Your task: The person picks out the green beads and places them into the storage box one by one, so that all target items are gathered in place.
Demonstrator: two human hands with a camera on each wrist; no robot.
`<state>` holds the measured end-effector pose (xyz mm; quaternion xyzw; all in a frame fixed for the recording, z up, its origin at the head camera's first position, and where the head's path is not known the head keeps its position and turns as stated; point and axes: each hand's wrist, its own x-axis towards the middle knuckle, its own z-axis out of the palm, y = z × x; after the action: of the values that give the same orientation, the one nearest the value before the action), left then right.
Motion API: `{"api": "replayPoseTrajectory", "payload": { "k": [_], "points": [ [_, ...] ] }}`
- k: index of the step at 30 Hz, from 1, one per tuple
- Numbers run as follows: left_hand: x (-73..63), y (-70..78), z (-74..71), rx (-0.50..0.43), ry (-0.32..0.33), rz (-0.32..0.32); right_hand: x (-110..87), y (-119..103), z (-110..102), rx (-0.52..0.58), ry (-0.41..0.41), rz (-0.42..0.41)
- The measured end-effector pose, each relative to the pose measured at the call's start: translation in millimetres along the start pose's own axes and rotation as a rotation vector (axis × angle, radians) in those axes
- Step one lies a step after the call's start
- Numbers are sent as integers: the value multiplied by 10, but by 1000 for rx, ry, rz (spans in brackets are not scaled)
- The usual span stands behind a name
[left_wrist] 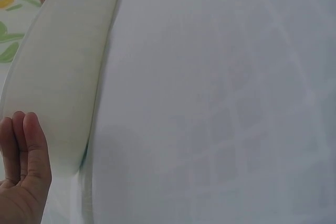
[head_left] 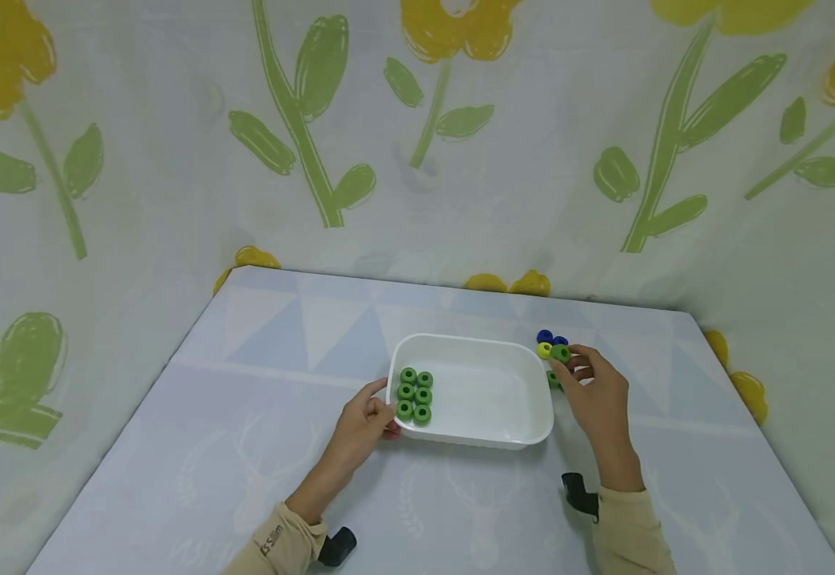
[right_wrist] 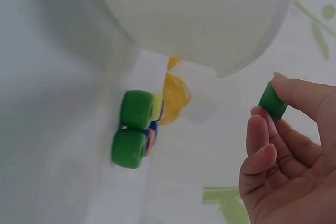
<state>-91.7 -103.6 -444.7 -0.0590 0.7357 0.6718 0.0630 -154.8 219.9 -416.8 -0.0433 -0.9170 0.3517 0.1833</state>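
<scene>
A white plastic tub (head_left: 460,439) sits on the table, several green beads (head_left: 423,396) lined up in two columns along its left end. My left hand (head_left: 359,423) holds the tub's left end, thumb at the rim; the left wrist view shows its fingers (left_wrist: 35,140) against the outer wall. Beyond the tub's right end, my right hand (head_left: 600,395) pinches a green bead (right_wrist: 273,100) between thumb and fingertips, raised off the table. Below it stand two green beads (right_wrist: 137,109), with a yellow bead (head_left: 544,350), blue beads (head_left: 545,336) and an orange one (right_wrist: 151,141) behind.
The table (head_left: 259,463) has a pale cloth with triangles and deer heads. Behind and beside it hangs a flowered curtain (head_left: 503,208). A black wrist mount (head_left: 579,493) sticks out from the right sleeve, another (head_left: 337,547) from the left.
</scene>
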Motion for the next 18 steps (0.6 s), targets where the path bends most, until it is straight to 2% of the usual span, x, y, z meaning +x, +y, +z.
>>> {"api": "replayPoseTrajectory", "payload": {
  "k": [11,18],
  "points": [
    [-8,2,6,-2,0,-6,34,-240,41,51,-53,-93],
    [0,2,11,-11,11,-3,21,-388,214,96,-94,-230]
  ]
}}
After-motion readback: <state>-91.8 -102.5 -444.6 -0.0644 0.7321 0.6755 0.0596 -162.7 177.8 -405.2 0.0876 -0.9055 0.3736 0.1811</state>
